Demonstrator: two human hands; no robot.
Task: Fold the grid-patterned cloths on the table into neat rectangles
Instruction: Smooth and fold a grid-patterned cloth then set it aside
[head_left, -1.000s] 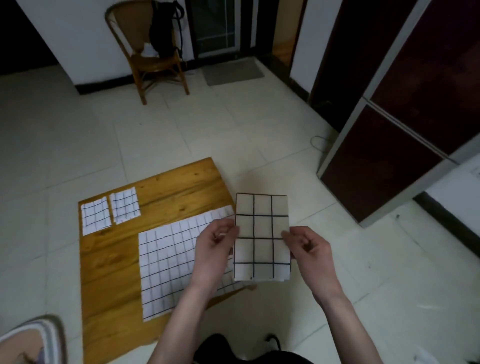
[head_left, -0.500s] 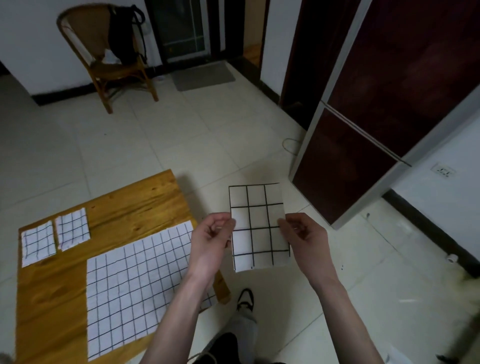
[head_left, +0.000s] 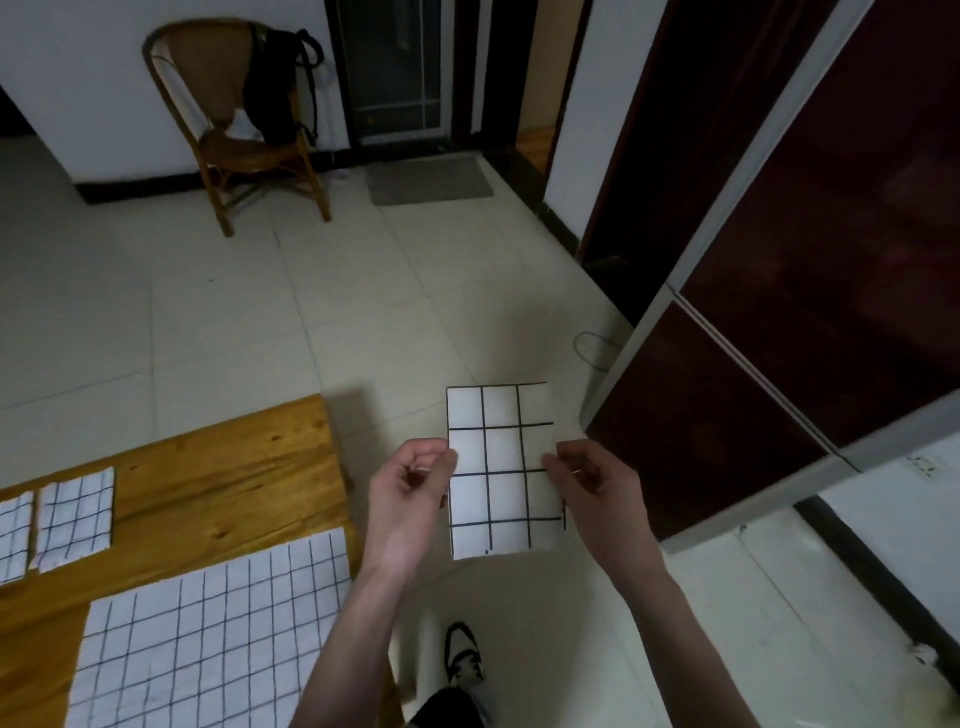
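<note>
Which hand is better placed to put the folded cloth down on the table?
Left hand, probably: it pinches the folded cloth's left edge, nearer the table, which lies to its left.

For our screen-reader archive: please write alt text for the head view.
Left hand and right hand pinch a folded grid cloth upright above the tiled floor, right of a wooden table holding one large unfolded grid cloth and two small folded ones.

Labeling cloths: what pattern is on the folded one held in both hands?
Head view: folded cloth is white with a bold black grid.
</note>
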